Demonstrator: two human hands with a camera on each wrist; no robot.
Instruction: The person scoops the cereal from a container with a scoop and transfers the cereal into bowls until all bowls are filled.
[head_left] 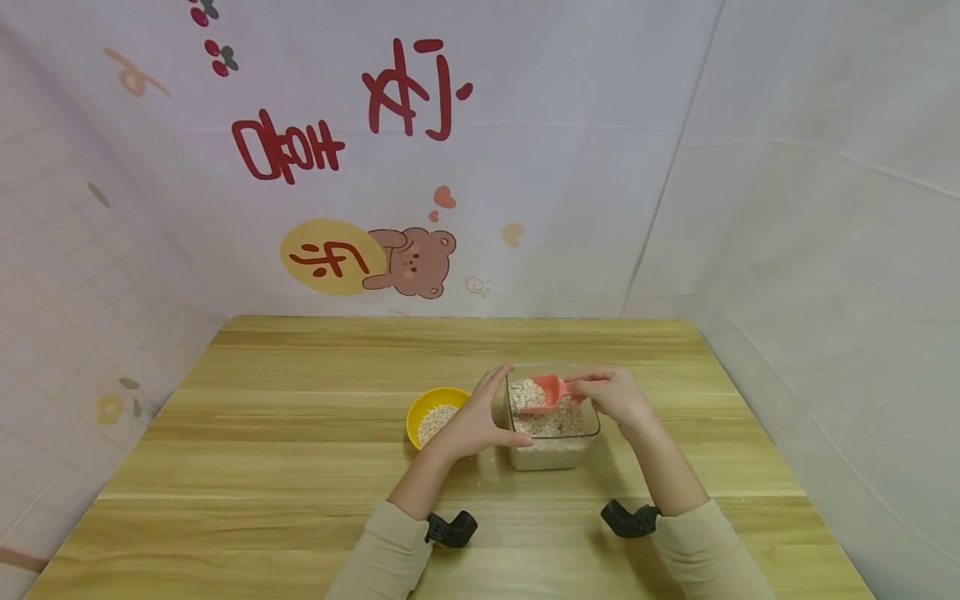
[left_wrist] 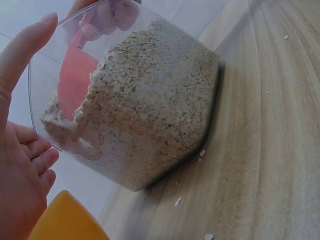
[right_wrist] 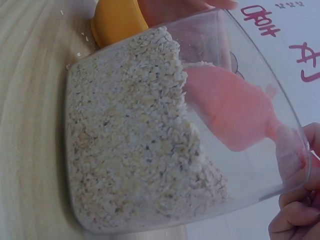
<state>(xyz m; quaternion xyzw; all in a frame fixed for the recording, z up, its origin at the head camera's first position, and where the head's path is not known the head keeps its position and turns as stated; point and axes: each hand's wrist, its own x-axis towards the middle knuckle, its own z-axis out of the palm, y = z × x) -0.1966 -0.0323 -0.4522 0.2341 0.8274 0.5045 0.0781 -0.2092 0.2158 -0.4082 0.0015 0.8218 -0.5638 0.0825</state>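
Observation:
A clear plastic container (head_left: 551,454) stands on the table, partly filled with oat flakes (right_wrist: 130,125). My right hand (head_left: 613,395) grips the handle of a pink scoop (head_left: 549,392) over its right rim. The scoop's bowl is inside the container, heaped with oats and tilted toward the left wall. My left hand (head_left: 480,421) holds the container's left side, thumb at the near rim and fingers toward the far corner. Just left of that hand is a yellow bowl (head_left: 414,417) with oats in it, partly hidden by the hand.
Loose oat flakes (left_wrist: 178,201) lie scattered on the wooden table (head_left: 262,467) near the container. Dark wrist mounts (head_left: 452,529) sit on both forearms. A printed white curtain (head_left: 570,208) hangs behind the table and along its sides.

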